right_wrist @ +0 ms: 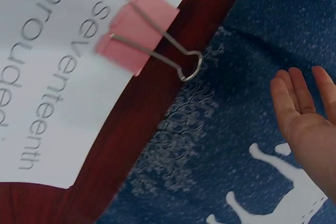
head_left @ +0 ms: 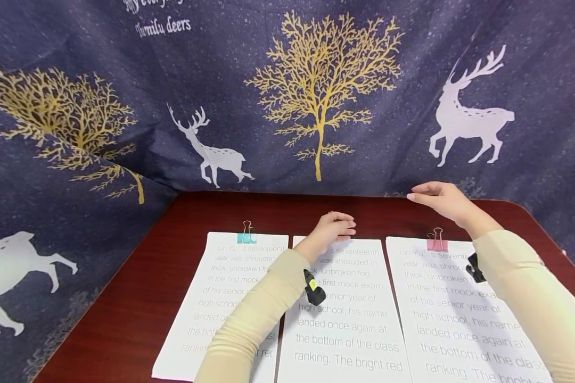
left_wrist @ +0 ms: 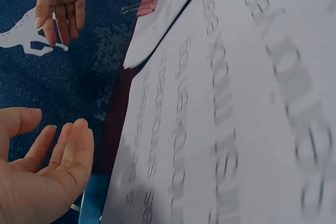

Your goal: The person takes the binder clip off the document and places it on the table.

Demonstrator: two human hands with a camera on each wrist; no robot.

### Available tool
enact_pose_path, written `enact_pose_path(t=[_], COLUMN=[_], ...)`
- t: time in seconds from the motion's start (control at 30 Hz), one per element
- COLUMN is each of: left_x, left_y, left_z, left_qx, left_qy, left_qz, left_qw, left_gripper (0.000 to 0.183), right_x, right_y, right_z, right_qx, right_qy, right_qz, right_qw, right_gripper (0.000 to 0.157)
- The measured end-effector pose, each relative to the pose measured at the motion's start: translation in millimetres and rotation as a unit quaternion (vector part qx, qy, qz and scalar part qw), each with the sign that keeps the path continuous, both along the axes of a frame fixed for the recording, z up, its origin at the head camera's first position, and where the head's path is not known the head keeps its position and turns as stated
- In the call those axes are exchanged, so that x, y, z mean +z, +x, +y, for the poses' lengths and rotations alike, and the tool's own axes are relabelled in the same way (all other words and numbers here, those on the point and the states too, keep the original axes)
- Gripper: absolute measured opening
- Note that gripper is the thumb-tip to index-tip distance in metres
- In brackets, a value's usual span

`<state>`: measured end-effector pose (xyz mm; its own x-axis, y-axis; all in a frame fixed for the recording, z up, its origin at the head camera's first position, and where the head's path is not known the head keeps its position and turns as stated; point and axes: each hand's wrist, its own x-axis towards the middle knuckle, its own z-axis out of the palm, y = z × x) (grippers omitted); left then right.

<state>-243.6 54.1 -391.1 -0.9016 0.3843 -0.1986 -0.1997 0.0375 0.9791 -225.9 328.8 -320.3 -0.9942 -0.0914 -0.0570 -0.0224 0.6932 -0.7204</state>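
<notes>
Paper [head_left: 206, 298] lies stacked at lower left of the head frame, a blue clip [head_left: 246, 238] on its top edge; a middle stack [head_left: 345, 324] lies at lower centre, and a right stack [head_left: 455, 314], with a pink clip [head_left: 437, 245], at lower right. The left hand [head_left: 329, 230], fingers loosely bent, is by the middle stack's top edge; the right hand [head_left: 443, 201], fingers relaxed and slightly spread, hangs near the pink clip.

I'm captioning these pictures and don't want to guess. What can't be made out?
Head view: start of the top line on the middle page, behind the left hand.
Head view: line endings on the left page, behind the left sleeve.
Head view: upper curtain writing, cut by the top edge.
Left wrist: print, blurred.
Left wrist: blue piece, cut by the bottom edge.
</notes>
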Motion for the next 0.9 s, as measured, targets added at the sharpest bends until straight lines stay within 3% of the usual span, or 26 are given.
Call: enact_pose_path(t=[0.57,0.9], left_x=[-7.1,-9.7], left_y=[15.5,20.8], left_z=[42.3,56.4], left_qx=[0.011,-0.006], left_qy=[0.003,0.005], left_qz=[-0.021,-0.017], left_qw=[0.9997,0.9998], left_gripper=[0.019,0.021], right_x=[-16.7,-35.3], right_y=[14.9,22.3], right_z=[47.3,61.5], right_qx=[-0.008,0.004], right_qy=[0.013,-0.027], right_qz=[-0.024,-0.051], right_qw=[1.0,0.998], right_gripper=[0.061,0.058])
